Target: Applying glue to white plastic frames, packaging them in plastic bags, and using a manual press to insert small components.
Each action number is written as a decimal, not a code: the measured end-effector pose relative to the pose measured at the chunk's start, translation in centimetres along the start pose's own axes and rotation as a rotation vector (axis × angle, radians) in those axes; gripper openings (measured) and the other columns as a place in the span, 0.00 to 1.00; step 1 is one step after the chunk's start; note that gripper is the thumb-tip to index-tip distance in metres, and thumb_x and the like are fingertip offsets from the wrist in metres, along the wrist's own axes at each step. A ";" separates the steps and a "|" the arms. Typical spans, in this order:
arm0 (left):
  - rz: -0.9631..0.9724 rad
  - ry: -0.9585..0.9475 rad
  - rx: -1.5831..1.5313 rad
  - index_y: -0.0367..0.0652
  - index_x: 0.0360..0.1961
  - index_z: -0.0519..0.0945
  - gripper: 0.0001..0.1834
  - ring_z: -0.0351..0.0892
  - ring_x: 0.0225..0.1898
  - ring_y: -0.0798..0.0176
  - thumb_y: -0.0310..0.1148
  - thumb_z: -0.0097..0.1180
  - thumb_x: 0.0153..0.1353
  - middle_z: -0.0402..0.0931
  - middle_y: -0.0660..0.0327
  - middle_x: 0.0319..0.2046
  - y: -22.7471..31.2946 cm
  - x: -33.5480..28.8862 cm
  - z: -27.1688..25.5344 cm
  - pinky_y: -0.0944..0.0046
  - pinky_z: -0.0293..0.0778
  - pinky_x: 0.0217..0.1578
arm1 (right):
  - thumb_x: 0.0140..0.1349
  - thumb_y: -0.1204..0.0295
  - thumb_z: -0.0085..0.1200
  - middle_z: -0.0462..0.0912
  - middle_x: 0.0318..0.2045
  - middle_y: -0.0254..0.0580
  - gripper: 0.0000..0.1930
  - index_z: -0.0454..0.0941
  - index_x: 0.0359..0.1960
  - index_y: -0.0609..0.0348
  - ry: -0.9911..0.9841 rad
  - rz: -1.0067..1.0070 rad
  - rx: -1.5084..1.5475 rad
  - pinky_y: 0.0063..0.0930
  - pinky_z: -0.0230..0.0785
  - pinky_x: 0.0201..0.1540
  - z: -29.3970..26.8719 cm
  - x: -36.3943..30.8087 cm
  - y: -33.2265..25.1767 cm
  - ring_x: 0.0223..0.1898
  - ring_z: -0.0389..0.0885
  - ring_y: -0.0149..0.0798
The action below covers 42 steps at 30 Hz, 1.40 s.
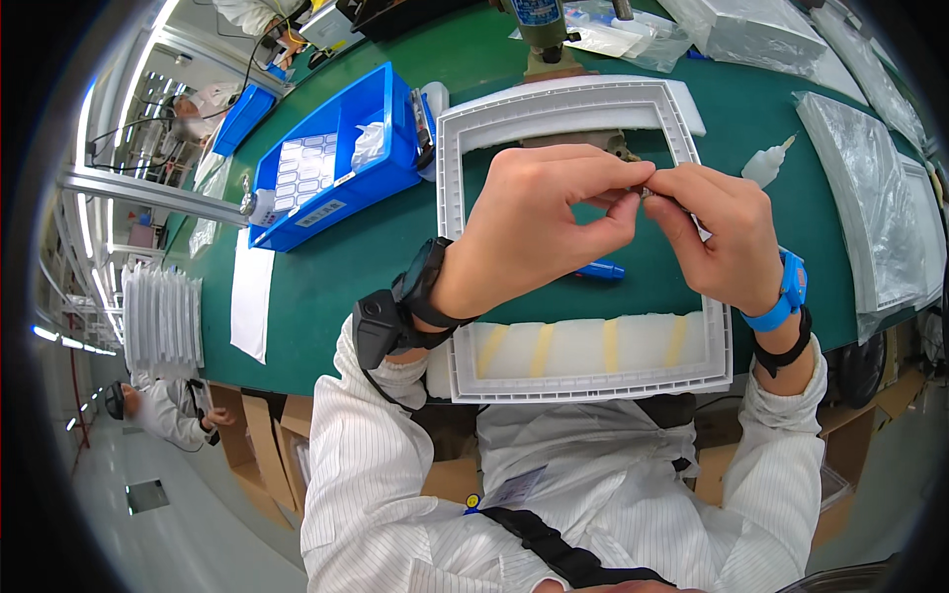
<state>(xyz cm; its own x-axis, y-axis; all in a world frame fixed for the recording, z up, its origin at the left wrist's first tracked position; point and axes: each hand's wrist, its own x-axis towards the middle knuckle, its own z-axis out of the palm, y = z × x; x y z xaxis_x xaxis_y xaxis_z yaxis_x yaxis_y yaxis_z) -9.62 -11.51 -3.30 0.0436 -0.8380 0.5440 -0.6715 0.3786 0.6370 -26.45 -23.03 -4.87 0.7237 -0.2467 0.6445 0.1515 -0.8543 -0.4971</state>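
Observation:
My left hand (pixel 539 222) and my right hand (pixel 720 229) meet above a white rectangular plastic frame (pixel 593 387). Thumb and forefinger of each are pinched around a tiny dark piece (pixel 645 190), too small to name. The frame lies on the green table (pixel 371 287), its near side over a white foam pad (pixel 573 346) with yellow strips. Another foam strip (pixel 682 107) sits under its far side. Within the frame opening, partly behind my left hand, is a blue pen-like object (pixel 601 270). A white dropper bottle (pixel 766 166) lies to the right of my right hand.
At the left stands a blue divided bin (pixel 341 203) with label sheets and a small bag. A bench machine (pixel 542 35) rises behind the frame. Plastic-wrapped panels (pixel 860 188) are stacked at right. A white sheet (pixel 252 296) hangs over the left table edge. Other people work farther left.

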 end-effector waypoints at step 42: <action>-0.008 0.081 0.001 0.35 0.35 0.87 0.12 0.87 0.30 0.66 0.18 0.61 0.47 0.85 0.57 0.28 -0.3 -0.1 0.3 0.73 0.79 0.31 | 0.58 0.76 0.61 0.78 0.23 0.43 0.07 0.77 0.36 0.62 0.059 -0.185 -0.229 0.33 0.70 0.22 0.9 -0.4 0.1 0.23 0.79 0.45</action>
<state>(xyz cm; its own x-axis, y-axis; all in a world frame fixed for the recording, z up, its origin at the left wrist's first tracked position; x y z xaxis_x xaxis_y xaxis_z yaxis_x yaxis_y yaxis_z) -9.65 -11.64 -3.70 0.1087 -0.8061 0.5817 -0.6715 0.3719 0.6409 -26.10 -22.57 -5.68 0.6566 -0.0973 0.7480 0.1165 -0.9667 -0.2280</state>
